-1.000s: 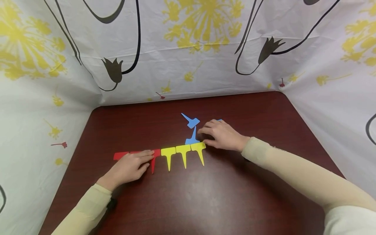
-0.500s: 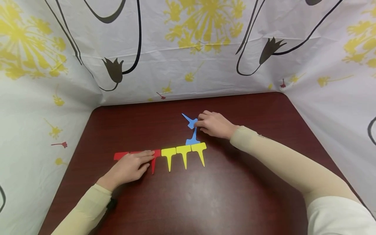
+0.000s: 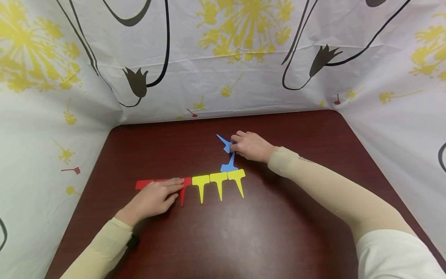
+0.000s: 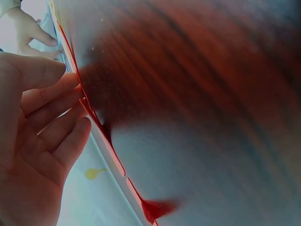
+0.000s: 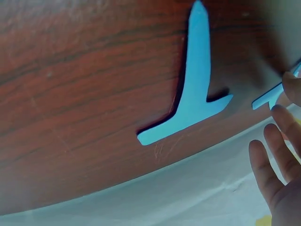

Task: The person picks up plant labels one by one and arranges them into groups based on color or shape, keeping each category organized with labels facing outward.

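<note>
In the head view, three yellow T-shaped plant labels (image 3: 218, 176) lie edge to edge, continuing a row of red T-shaped plant labels (image 3: 187, 181). My left hand (image 3: 150, 201) rests on the red ones with fingers extended, covering parts of them. Beyond the yellow labels lies one blue plant label (image 3: 229, 167), its stem pointing away. My right hand (image 3: 252, 146) is at a second blue plant label (image 3: 227, 147), thumb and forefinger pinching its head. The right wrist view also shows a blue plant label (image 5: 195, 84) on the table, hidden behind the right hand in the head view.
The dark red-brown table (image 3: 237, 232) has rounded far corners. A white patterned cloth (image 3: 195, 89) hangs around its back and sides. The labels lie around the table's middle.
My right hand has moved left and away from the row, from beside the nearer blue label to the farther one. My left hand stays on the red labels.
</note>
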`<state>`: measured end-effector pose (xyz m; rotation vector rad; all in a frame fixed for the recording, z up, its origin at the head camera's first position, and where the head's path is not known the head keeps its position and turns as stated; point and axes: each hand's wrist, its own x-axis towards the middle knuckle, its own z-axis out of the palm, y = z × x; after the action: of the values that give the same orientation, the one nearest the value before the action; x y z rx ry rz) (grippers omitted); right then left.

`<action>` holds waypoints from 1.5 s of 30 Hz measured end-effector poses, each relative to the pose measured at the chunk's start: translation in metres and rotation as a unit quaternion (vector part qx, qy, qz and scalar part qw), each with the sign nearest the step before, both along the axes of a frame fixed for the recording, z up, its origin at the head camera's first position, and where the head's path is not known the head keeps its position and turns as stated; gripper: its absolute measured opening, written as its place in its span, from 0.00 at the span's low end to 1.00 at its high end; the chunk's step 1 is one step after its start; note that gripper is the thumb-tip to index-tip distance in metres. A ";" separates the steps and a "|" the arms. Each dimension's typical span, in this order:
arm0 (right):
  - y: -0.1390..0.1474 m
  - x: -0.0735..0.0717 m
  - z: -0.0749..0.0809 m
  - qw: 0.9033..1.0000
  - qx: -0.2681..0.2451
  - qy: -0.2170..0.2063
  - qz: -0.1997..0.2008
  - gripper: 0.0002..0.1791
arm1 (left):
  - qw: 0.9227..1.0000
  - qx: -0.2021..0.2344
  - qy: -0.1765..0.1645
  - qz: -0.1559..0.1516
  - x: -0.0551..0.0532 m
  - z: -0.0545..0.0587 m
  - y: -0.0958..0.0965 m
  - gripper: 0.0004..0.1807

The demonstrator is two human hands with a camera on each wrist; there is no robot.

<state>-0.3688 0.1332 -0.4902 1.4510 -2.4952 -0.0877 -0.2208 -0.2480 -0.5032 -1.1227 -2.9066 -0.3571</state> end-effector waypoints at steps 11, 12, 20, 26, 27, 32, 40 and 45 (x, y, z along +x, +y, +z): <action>-0.005 -0.006 0.000 0.999 0.031 0.029 0.023 0.07 | 1.000 -0.003 -0.002 0.001 0.000 0.001 -0.001 0.25; -0.005 -0.007 0.000 0.999 0.036 0.030 0.025 0.07 | 1.000 -0.004 -0.001 0.002 0.000 0.001 -0.001 0.25; 0.001 -0.015 0.007 0.999 0.043 0.020 0.023 0.05 | 1.000 -0.005 -0.006 0.004 0.000 -0.002 0.000 0.25; 0.012 -0.014 0.012 1.000 0.018 0.002 0.001 0.04 | 1.000 -0.007 -0.007 0.005 0.000 -0.001 0.000 0.25; 0.014 -0.013 0.012 1.000 0.012 -0.001 -0.003 0.03 | 1.000 -0.007 -0.008 0.005 0.000 -0.001 0.000 0.25; 0.022 -0.004 0.017 0.999 -0.015 -0.016 -0.038 0.03 | 1.000 -0.009 -0.007 0.005 0.000 0.001 -0.001 0.25; 0.029 0.024 0.038 0.982 -0.059 -0.099 -0.147 0.05 | 1.000 -0.006 -0.006 0.005 0.000 0.000 -0.001 0.25; 0.035 0.040 0.048 0.955 -0.102 -0.172 -0.219 0.02 | 1.000 -0.011 -0.009 0.007 0.000 -0.001 0.001 0.25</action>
<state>-0.3292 0.1683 -0.4420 0.8706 -2.9592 0.3633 -0.2209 -0.2474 -0.5038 -1.1087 -2.9394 -0.3386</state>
